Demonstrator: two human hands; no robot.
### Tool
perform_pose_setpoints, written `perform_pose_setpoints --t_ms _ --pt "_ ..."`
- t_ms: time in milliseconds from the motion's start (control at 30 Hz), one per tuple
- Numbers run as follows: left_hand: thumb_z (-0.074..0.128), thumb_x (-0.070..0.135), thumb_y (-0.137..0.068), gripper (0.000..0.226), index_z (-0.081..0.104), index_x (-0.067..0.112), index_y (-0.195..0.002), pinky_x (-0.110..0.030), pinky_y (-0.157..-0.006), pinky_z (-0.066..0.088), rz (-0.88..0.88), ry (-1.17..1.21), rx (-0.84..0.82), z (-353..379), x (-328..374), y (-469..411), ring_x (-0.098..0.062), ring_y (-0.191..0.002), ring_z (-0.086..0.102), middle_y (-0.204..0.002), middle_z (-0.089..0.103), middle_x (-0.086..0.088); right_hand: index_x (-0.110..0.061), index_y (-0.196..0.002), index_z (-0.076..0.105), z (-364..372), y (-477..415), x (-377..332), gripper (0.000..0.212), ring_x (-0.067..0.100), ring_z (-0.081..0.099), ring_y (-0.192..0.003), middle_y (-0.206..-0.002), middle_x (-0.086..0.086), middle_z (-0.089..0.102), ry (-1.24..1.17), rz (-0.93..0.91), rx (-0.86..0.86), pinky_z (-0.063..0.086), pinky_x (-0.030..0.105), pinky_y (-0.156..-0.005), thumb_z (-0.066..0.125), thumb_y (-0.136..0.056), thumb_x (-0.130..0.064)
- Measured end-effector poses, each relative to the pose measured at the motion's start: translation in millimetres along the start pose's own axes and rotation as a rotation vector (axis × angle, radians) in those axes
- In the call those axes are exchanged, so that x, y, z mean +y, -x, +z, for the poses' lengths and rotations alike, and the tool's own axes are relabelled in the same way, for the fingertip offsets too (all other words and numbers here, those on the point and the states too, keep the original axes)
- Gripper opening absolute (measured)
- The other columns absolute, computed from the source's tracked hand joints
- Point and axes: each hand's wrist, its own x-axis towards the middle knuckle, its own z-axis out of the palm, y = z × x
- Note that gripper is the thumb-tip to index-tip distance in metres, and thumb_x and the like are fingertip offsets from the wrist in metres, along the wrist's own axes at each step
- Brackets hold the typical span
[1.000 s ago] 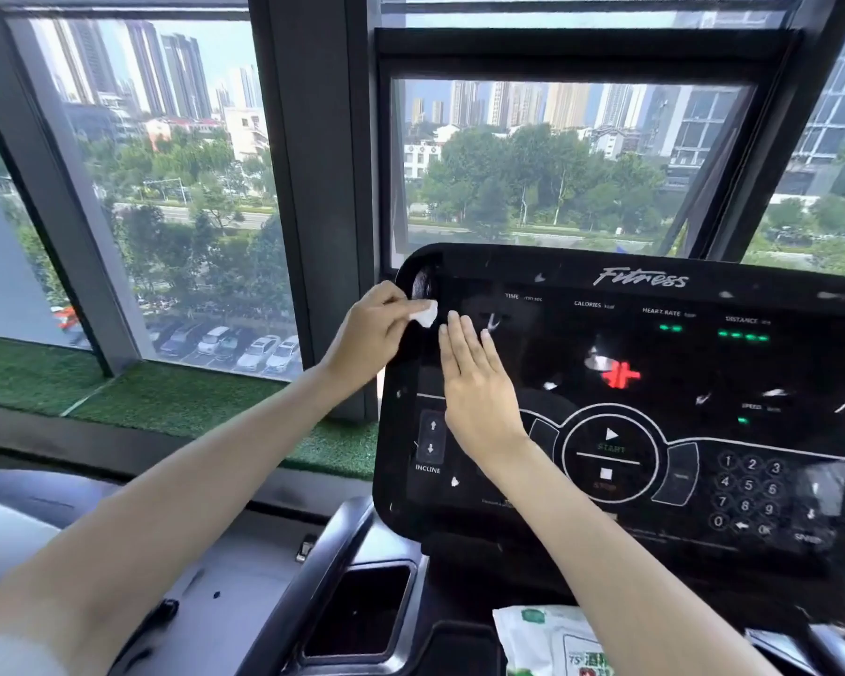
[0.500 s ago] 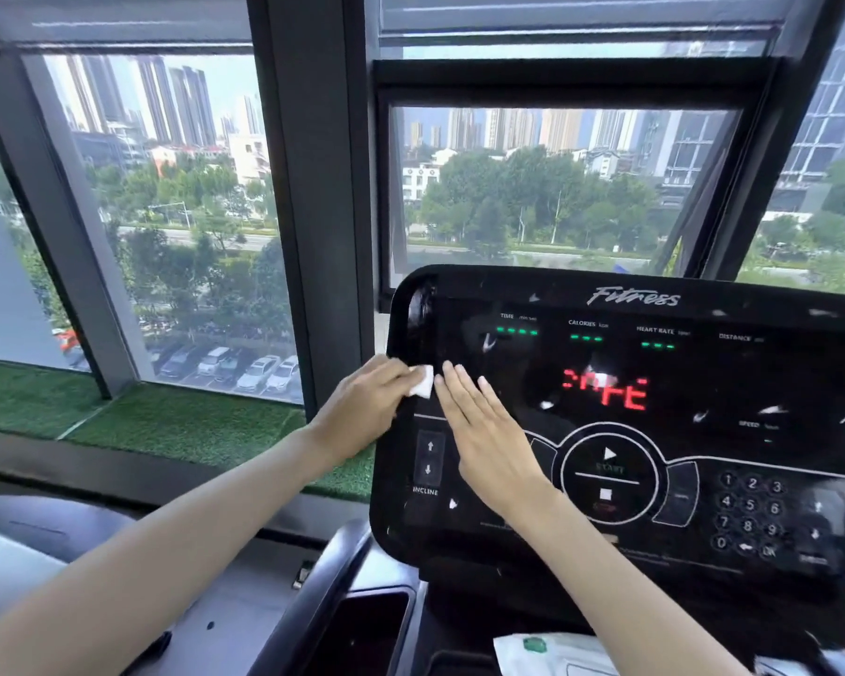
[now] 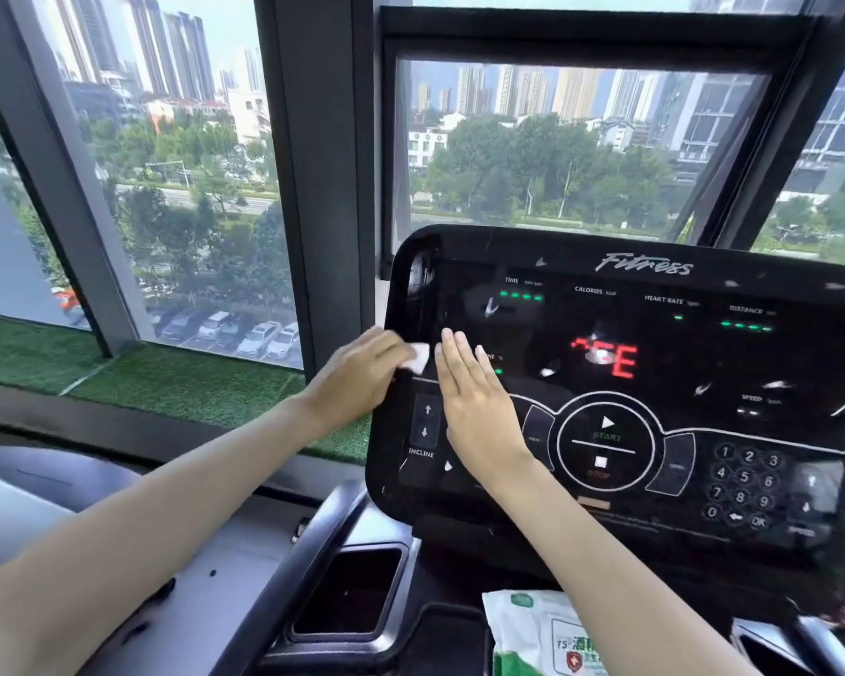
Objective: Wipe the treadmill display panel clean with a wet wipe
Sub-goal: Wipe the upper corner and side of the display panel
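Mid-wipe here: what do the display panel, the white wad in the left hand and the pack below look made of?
Display panel: glossy black plastic or glass, it throws sharp reflections. Wet wipe, pinched in the left hand: soft white nonwoven cloth, probably, as it crumples. Wipe pack: thin plastic film, slightly shiny and wrinkled, with printed label.

At the left edge of the glossy black treadmill display panel (image 3: 679, 344), our left hand (image 3: 357, 378) pinches the small white wet wipe (image 3: 418, 359). Our right hand (image 3: 479, 407) lies flat just right of it, and the green-and-white plastic wipe pack (image 3: 532, 631) sits below.
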Motion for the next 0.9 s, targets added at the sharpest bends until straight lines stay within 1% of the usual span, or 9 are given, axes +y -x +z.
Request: perform_pose_setpoints --t_ms 67,100,200,267,433,567,633,767,900 --pt "0.048 -0.002 -0.087 0.019 0.063 0.001 -0.098 -0.036 -0.073 0.052 -0.17 0.035 0.124 -4 -2 -12 -0.021 -0.085 0.054 -0.09 0.061 -0.009 0.007 -0.138 0.033 1 0 -1 0.058 0.032 0.026 -0.138 -0.148 0.022 0.03 -0.005 0.009 0.0 0.026 0.042 -0.113 0.03 -0.081 -0.003" --pt "0.048 -0.003 -0.087 0.019 0.063 0.002 -0.099 -0.035 -0.072 0.051 -0.18 0.036 0.136 -3 -1 -11 -0.021 -0.085 0.052 -0.089 0.06 -0.009 0.007 -0.138 0.033 1 -1 -1 0.058 0.032 0.027 -0.138 -0.147 0.022 0.03 -0.016 0.015 0.001 0.026 0.043 -0.112 0.031 -0.08 -0.002" --pt "0.051 -0.007 -0.086 0.019 0.061 0.003 -0.098 -0.033 -0.068 0.052 0.067 0.001 -0.02 4 4 16 -0.02 -0.083 0.05 -0.089 0.058 -0.007 0.008 -0.136 0.036 2 -1 -1 0.057 0.033 0.029 -0.137 -0.146 0.024 0.033 -0.059 0.011 0.009 0.029 0.044 -0.111 0.03 -0.079 0.0" --pt "0.053 -0.004 -0.087 0.018 0.059 0.005 -0.101 -0.034 -0.069 0.053 0.117 0.02 -0.101 3 3 25 -0.02 -0.086 0.051 -0.092 0.058 -0.008 0.008 -0.136 0.036 0 0 0 0.057 0.033 0.03 -0.136 -0.146 0.024 0.033 -0.059 0.01 0.007 0.029 0.044 -0.111 0.03 -0.079 0.001" --pt "0.046 0.005 -0.09 0.021 0.063 0.001 -0.102 -0.028 -0.079 0.047 -0.205 0.134 0.133 8 7 8 -0.017 -0.088 0.051 -0.092 0.059 -0.009 0.009 -0.137 0.033 0 -1 -1 0.06 0.034 0.028 -0.137 -0.147 0.024 0.03 -0.077 0.02 -0.004 0.028 0.045 -0.111 0.03 -0.077 0.001" --pt "0.051 -0.005 -0.086 0.019 0.064 -0.003 -0.099 -0.021 -0.083 0.045 -0.086 0.186 0.048 21 22 41 -0.018 -0.087 0.053 -0.09 0.061 -0.011 0.01 -0.135 0.036 1 0 -2 0.059 0.035 0.031 -0.136 -0.145 0.025 0.033 -0.105 0.023 0.022 0.029 0.046 -0.11 0.03 -0.076 0.004" --pt "0.052 -0.005 -0.086 0.018 0.064 -0.002 -0.099 -0.018 -0.082 0.043 -0.142 0.225 0.07 19 19 32 -0.016 -0.086 0.053 -0.09 0.06 -0.01 0.01 -0.134 0.037 1 0 -2 0.06 0.035 0.032 -0.135 -0.144 0.025 0.034 -0.112 0.021 0.036 0.03 0.046 -0.11 0.031 -0.075 0.004" --pt "0.054 -0.001 -0.09 0.015 0.064 0.002 -0.101 -0.016 -0.076 0.041 -0.341 0.204 0.23 12 9 0 -0.006 -0.081 0.047 -0.089 0.057 -0.005 0.01 -0.134 0.038 0 -1 -2 0.061 0.035 0.033 -0.135 -0.144 0.025 0.035 -0.113 0.021 0.029 0.03 0.046 -0.11 0.033 -0.074 0.002" --pt "0.049 -0.002 -0.089 0.018 0.063 -0.003 -0.1 -0.022 -0.081 0.043 -0.098 0.177 0.066 24 15 44 -0.019 -0.087 0.051 -0.091 0.059 -0.012 0.009 -0.136 0.036 1 0 -3 0.062 0.034 0.03 -0.136 -0.146 0.024 0.033 -0.108 0.024 0.028 0.026 0.045 -0.112 0.038 -0.074 0.007"
